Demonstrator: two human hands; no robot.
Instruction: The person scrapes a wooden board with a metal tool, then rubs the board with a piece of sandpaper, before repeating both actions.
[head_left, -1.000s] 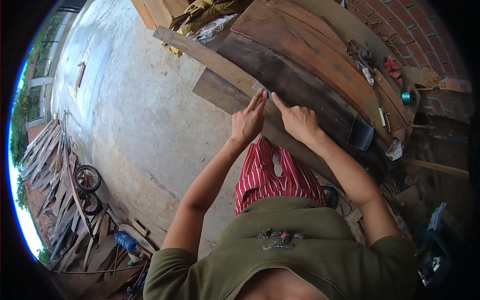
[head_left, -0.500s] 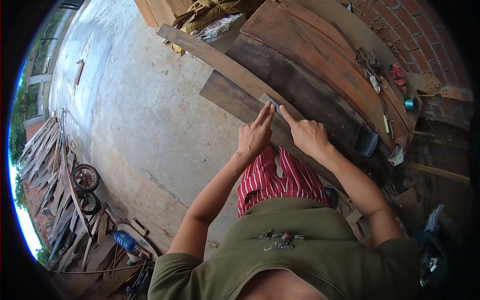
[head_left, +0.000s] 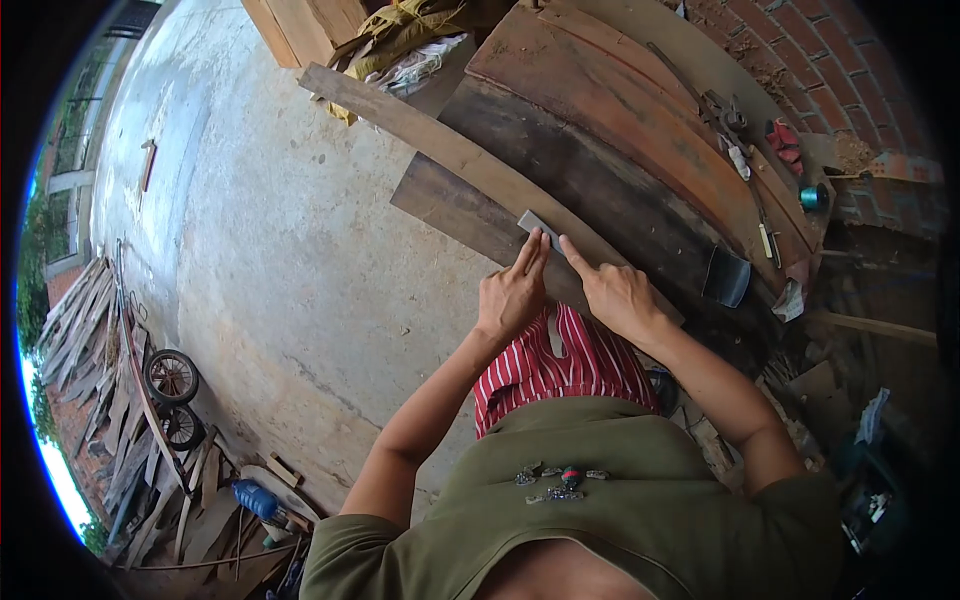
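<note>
The small flat grey piece (head_left: 532, 221) lies on the long narrow board (head_left: 420, 126), near its edge on the person's side, under the fingertips of both hands. The left hand (head_left: 511, 302) reaches it with two outstretched fingers side by side; the right hand (head_left: 618, 298) points its index finger at the other side, its remaining fingers curled. Neither hand is clenched, and the thumbs are too hidden to tell whether either one pinches the piece or only presses on it.

That light contact looks like the main weakness: uneven pressure could tip the piece over the board's edge or let it skid, and the fingertips, so close to the wood, could then scrape along it or catch a splinter. The narrow board is a second concern. Its far end juts out over the concrete floor (head_left: 270, 220), and no clamp shows on it — a hard push might slide or twist it against the darker board (head_left: 450, 205) beside it. Pressure near an unsupported stretch could also make it rock, though what supports it underneath cannot be seen.

On the right, the curved dark sheet (head_left: 726, 277) sits near the right forearm; a wide sweep of the elbow might knock it. The pale-handled tool (head_left: 768, 243) and teal spool (head_left: 814, 197) lie farther off, less at risk.
</note>
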